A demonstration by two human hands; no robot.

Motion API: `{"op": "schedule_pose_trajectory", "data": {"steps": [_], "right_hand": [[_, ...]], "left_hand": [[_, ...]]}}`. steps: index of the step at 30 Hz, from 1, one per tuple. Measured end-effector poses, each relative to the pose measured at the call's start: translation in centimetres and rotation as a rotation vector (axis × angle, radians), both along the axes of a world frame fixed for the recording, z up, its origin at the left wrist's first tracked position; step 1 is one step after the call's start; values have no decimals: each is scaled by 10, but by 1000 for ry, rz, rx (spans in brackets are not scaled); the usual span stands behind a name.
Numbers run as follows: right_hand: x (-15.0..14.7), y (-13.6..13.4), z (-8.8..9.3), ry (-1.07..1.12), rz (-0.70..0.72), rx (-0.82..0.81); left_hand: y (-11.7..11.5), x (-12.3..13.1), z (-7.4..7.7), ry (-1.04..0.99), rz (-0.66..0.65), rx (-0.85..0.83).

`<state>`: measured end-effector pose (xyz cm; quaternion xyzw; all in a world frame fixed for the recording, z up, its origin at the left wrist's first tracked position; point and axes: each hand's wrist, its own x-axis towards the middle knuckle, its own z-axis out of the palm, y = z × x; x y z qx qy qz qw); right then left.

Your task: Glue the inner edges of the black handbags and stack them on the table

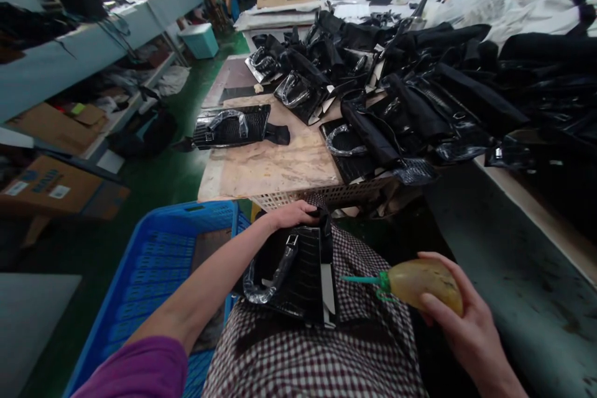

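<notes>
A black crocodile-patterned bag panel lies across my lap, its plastic-wrapped handle toward the left and a pale strip showing along its right edge. My left hand grips its far end, with the fingertips partly hidden by black material. In my right hand is a yellowish squeeze glue bottle, held sideways with fingers wrapped round it. The bottle's green nozzle points left, close to the panel's pale right edge; I cannot tell whether it touches. A checked apron covers my lap.
Ahead stands a worktable with one similar bag panel at left and a heap of black bag pieces at right. A blue plastic crate is on my left. Cardboard boxes sit under the left bench; people are in the background.
</notes>
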<state>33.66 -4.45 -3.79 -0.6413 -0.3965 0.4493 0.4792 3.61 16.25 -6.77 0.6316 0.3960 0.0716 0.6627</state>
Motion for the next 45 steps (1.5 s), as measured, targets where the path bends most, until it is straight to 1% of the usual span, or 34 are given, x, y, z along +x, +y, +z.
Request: {"op": "schedule_pose_trajectory", "data": {"steps": [3,5,9,17,21,25,30,38,41,45], "right_hand": [[-4,8,7,-26,30,-35],[-4,13,8,-41,63,-32],[-5,21,5,-50,124,-8],[-12,33,2,-60,100,18],[-8,38,-3,-88,160,42],[-7,40,-4,-80,223,58],[-1,37,-4,-58,291,43],[7,23,-8,-15,401,-30],[9,16,-9,5,406,-50],[9,7,-11,11,377,-83]], "left_hand": [[0,-2,-2,9,-3,2],[1,-3,-2,10,-10,9],[2,-6,-3,-1,-27,28],[3,-9,-5,-24,-42,58],[2,-8,-4,-27,-31,53],[1,-7,-2,-31,-19,46],[2,-7,-3,-35,-12,51],[1,-5,-5,-15,-4,37],[0,-4,-6,-2,-4,30],[1,-5,-6,8,-10,42]]}}
